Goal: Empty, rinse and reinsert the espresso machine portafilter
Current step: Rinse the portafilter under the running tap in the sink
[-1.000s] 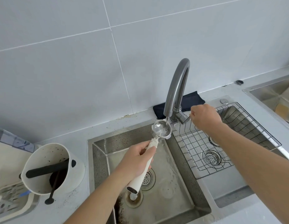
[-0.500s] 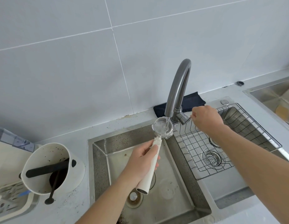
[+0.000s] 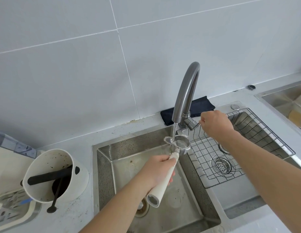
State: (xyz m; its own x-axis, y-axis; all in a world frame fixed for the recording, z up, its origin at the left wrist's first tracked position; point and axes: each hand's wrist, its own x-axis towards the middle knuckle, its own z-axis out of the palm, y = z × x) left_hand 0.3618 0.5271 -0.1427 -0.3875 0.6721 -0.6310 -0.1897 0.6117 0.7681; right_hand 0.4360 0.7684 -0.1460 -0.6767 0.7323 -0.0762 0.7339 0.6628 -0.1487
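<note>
The portafilter point(image 3: 180, 143) has a metal basket and a long white handle point(image 3: 160, 187). My left hand point(image 3: 157, 172) grips that handle over the left sink basin point(image 3: 188, 204). The basket sits under the grey curved faucet point(image 3: 185, 91), tilted, and water runs from the spout onto its rim and spills off. My right hand point(image 3: 215, 124) is closed on the thin faucet lever, right of the faucet base.
A white knock box point(image 3: 79, 185) with a black bar and dark grounds stands on the counter at the left. A wire rack point(image 3: 247, 148) lies in the right basin over a strainer drain point(image 3: 221, 165). A dark cloth point(image 3: 197, 105) lies behind the faucet. Another sink is at the far right.
The portafilter has tilted and shifted a little right under the spout, its handle end swinging toward me. Water keeps running onto the basket and now spills over. My right hand stays on the lever.
</note>
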